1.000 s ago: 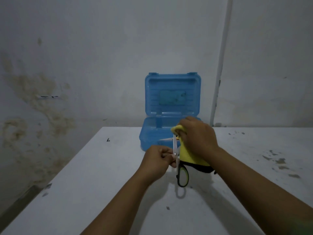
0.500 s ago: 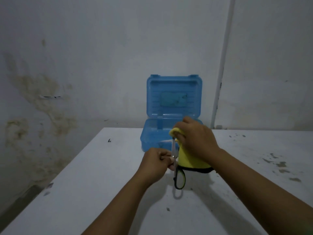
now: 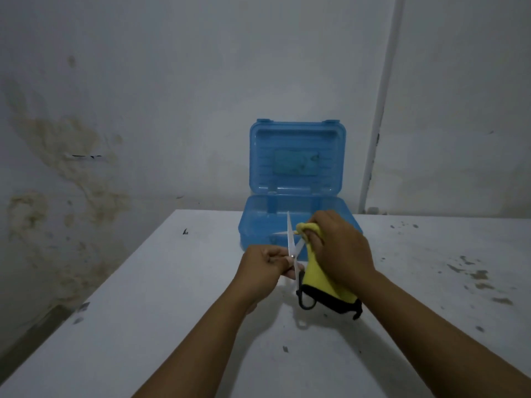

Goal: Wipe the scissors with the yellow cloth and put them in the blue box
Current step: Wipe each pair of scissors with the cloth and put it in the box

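The scissors (image 3: 290,239) stand upright above the white table, blades spread apart and pointing up, a black handle loop hanging below. My left hand (image 3: 263,268) grips them near the pivot. My right hand (image 3: 340,249) is closed on the yellow cloth (image 3: 314,278), which has a black edge and is pinched over the right blade. The blue box (image 3: 297,179) sits just behind my hands with its lid standing open against the wall; its front wall is partly hidden by my hands.
The white table (image 3: 172,311) carries dark specks and stains, mostly on its right side. Its left edge drops off to the floor. A stained wall rises close behind the box, with a white pipe (image 3: 376,139) running up it.
The scissor blades have spread apart, one now standing clear to the left of the cloth. My right hand with the cloth has slid slightly along the other blade.
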